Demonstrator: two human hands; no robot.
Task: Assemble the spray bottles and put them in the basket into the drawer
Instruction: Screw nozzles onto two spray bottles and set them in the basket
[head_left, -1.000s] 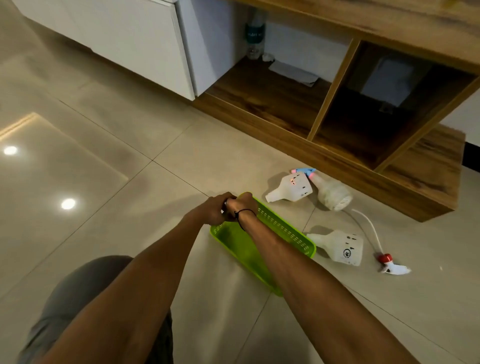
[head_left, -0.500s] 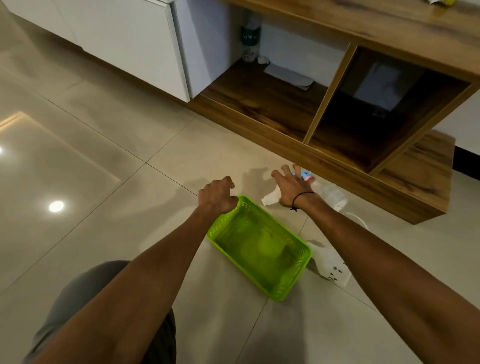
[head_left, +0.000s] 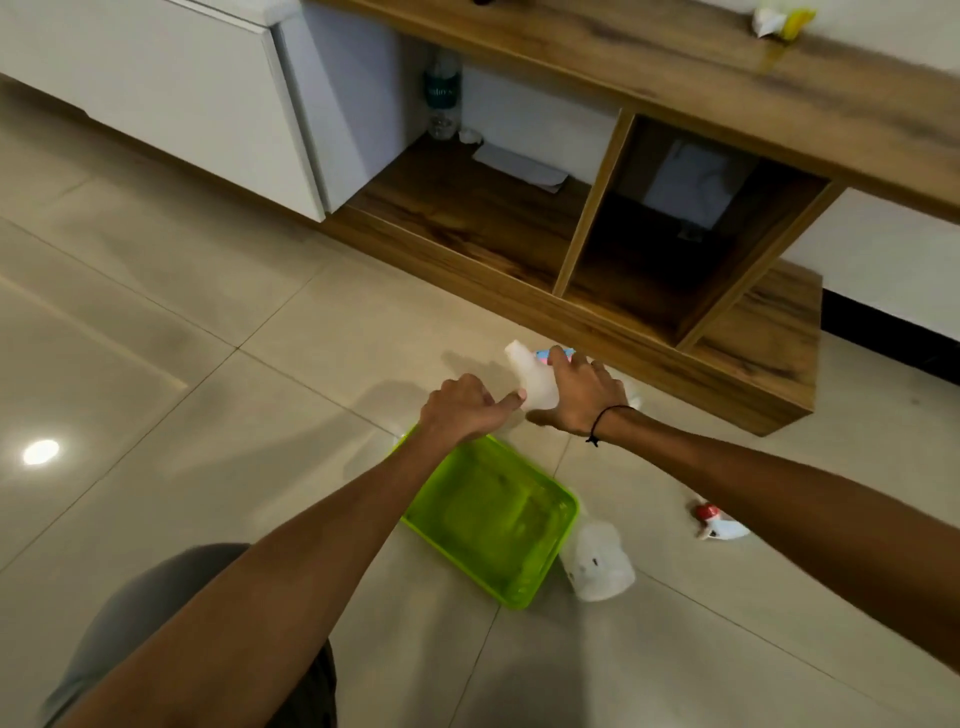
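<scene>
A green plastic basket (head_left: 558, 540) sits on the tiled floor in front of me, with nothing in it. My right hand (head_left: 582, 395) grips a white spray bottle body (head_left: 532, 376) just beyond the basket, its open neck pointing up and left. My left hand (head_left: 462, 408) is beside it, fingers curled, one fingertip touching the bottle's side. A blue and pink spray head (head_left: 545, 356) peeks out behind my right hand. A second white bottle (head_left: 597, 564) lies against the basket's right side. A red and white spray head (head_left: 719, 525) lies on the floor to the right.
A low wooden cabinet (head_left: 519, 291) with open compartments runs along the wall behind the bottles. A white drawer front (head_left: 171, 98) is at the left. A water bottle (head_left: 441, 98) and a paper (head_left: 519, 166) sit in the left compartment. My knee (head_left: 156, 597) is at lower left.
My right hand has closed on the white bottle and lifted it off the floor. My left hand has left the basket's corner and moved right to the bottle.
</scene>
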